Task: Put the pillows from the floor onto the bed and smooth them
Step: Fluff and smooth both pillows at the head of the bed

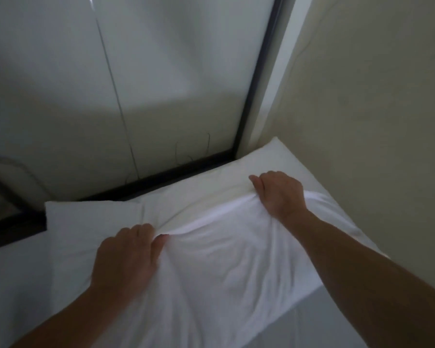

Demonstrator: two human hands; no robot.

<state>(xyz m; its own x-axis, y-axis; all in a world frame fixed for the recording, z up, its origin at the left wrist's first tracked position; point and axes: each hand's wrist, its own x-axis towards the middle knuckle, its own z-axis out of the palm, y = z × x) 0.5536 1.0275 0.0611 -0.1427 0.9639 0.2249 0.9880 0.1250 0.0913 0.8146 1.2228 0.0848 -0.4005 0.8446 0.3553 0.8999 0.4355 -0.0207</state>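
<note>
Two hands: left hand (126,257) and right hand (278,190) each bunch the top pillow (224,259) fabric.
Underneath: seemingly another pillow (91,214), blurred.

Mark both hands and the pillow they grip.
left hand (126,257), head view, back of the hand.
right hand (279,192), head view, back of the hand.
top pillow (224,267), head view, wrinkled middle.

white pillow (219,267) creased, atop cream pillow (211,194), on bed (15,285)
</note>
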